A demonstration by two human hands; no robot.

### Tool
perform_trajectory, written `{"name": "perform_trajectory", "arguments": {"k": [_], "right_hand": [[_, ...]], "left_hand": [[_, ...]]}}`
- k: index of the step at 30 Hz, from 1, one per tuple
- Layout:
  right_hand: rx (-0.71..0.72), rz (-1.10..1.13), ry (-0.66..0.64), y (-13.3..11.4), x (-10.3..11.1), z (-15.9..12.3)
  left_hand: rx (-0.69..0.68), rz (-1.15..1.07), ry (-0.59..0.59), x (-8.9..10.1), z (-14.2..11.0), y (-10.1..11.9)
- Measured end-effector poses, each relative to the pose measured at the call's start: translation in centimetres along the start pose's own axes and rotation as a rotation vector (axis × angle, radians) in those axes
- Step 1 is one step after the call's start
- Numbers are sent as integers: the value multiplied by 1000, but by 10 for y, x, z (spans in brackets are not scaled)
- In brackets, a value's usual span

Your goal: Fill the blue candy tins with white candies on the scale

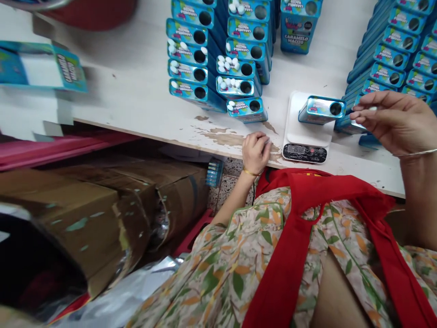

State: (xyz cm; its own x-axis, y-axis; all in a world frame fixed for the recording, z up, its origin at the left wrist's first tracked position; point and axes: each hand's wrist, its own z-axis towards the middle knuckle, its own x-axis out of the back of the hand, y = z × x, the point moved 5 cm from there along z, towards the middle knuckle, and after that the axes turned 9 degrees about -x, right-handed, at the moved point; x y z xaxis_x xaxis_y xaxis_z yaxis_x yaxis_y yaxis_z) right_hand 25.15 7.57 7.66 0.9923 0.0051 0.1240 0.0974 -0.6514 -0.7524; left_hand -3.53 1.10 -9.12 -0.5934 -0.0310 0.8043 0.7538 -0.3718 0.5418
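My left hand (256, 152) rests on the table's front edge with its fingers curled together. Whatever it may hold is hidden. On the right, my right hand (398, 118) is raised with thumb and fingers pinched, and a small white candy (373, 108) shows between them. Just left of it, a blue candy tin (317, 109) with a round hole in its top stands on a white digital scale (307, 132). Its display is lit, but I cannot read the figures. Near my left hand stands another blue tin (247, 110) with white candies on its lid.
Rows of blue tins (187, 89) stand at the back, several with white candies on top. More tins (389, 75) fill the right side. An open blue box (41, 66) lies at the left. Cardboard boxes (85, 214) sit below the table (136, 105).
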Motion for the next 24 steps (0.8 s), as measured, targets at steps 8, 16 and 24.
{"name": "perform_trajectory", "arguments": {"k": [8,16,24], "right_hand": [[325,-365,108,-14,-18,-5],[580,-747,165,-20,-39,5],[748,-794,270,-25,-24,-12]], "left_hand": [[6,1,1,1,0,1],[-2,-40,32,0,-1,-1],[-42,-17,79,1,-1,0]]}}
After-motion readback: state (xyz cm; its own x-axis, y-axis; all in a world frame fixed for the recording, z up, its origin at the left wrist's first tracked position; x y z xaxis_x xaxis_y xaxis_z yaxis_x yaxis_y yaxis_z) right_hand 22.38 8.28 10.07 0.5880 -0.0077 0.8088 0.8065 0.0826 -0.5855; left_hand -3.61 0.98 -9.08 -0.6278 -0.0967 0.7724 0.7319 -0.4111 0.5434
